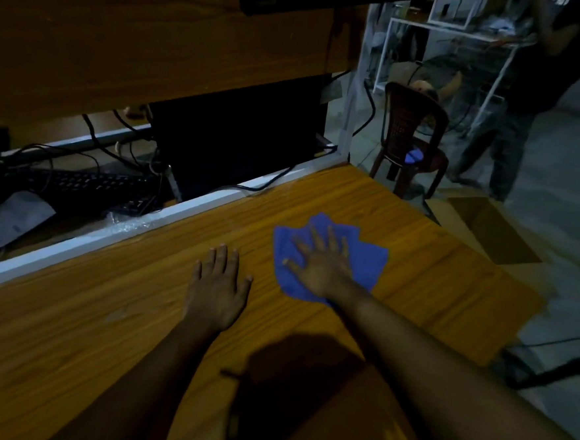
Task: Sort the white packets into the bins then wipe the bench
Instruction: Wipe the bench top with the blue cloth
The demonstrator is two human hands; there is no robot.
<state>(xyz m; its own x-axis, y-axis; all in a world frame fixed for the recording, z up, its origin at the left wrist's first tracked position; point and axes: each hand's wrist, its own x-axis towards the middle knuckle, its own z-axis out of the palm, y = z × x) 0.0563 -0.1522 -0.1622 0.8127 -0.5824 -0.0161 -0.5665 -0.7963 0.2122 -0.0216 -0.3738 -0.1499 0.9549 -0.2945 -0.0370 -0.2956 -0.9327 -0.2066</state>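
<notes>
Two hands flat, right (323,270) pressing blue cloth (364,259), left (217,283) on bare bench (68,324)

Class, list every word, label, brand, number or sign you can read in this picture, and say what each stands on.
None can be read.
Grey sheet at the left: a small dark mark, too blurred to read.
Keyboard: pale key legends, too small to read.
Blue cloth, bench, chair, cardboard box: no text shows.

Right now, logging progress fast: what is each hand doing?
Left hand: open, flat on the orange wooden bench, holding nothing.
Right hand: open, fingers spread, pressing the blue cloth onto the bench.
</notes>
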